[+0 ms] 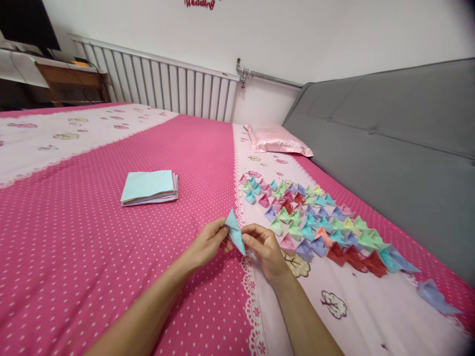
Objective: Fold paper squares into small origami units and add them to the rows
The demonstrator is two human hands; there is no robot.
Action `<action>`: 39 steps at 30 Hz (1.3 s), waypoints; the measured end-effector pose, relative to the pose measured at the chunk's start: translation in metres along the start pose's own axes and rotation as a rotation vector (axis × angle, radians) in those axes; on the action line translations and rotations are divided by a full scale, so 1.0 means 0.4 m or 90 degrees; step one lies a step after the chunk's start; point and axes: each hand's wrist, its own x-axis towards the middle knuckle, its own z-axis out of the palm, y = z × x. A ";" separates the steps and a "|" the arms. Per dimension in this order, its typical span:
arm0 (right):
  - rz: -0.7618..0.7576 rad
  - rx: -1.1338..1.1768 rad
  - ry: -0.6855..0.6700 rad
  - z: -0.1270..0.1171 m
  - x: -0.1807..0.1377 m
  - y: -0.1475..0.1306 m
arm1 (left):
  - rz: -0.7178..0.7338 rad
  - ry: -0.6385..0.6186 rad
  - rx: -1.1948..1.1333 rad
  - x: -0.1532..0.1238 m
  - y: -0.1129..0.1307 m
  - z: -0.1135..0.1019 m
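head view — left fingers [216, 229] partly behind blue paper [235, 232] — wall lettering [200, 4] cropped

Has a bare left hand [208, 242] and a bare right hand [266, 251], both with slender fingers [215, 227]. Narrows at the wrists [190, 262], then broadens along a bare left forearm [148, 309] and a bare right forearm [302, 314], smooth and tapered in outline. Goes uncovered down to the lower edge of view. Shows fingernails [226, 228] too small to describe.

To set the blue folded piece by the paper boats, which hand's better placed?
Right hand, probably: it's at the blue folded piece and nearer the paper boats. The left hand holds the piece too, but sits farther off.
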 end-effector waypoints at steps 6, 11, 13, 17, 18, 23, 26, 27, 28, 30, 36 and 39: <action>-0.057 -0.062 0.045 -0.003 0.001 0.008 | -0.026 0.014 -0.021 -0.001 -0.002 0.000; -0.103 -0.119 0.045 0.000 0.000 0.007 | -0.024 -0.005 -0.008 -0.001 -0.003 0.001; -0.102 -0.131 0.039 0.001 0.001 0.008 | -0.018 -0.010 0.004 0.000 -0.004 0.002; -0.098 -0.177 0.076 0.001 0.007 0.021 | -0.018 -0.020 0.026 0.001 -0.004 0.004; -0.098 -0.191 0.088 0.000 0.009 0.024 | -0.026 -0.024 0.029 0.001 -0.004 0.006; -0.099 -0.210 0.109 0.000 0.011 0.032 | -0.059 -0.036 0.029 -0.003 0.003 0.017; -0.129 -0.217 0.117 0.005 0.011 0.030 | -0.062 -0.038 0.006 -0.005 0.008 0.025; -0.144 -0.229 0.125 0.007 0.011 0.029 | -0.065 -0.034 -0.005 -0.004 0.009 0.027; -0.158 -0.242 0.133 0.009 0.010 0.028 | -0.066 -0.023 -0.015 -0.003 0.008 0.030; -0.177 -0.260 0.144 0.013 0.009 0.029 | -0.068 0.020 -0.028 -0.001 0.004 0.035; -0.130 -0.281 0.262 0.000 0.011 0.044 | -0.007 0.156 0.023 -0.015 -0.002 0.049; -0.107 -0.295 0.322 -0.009 0.014 0.047 | 0.089 0.270 0.205 -0.036 0.020 0.057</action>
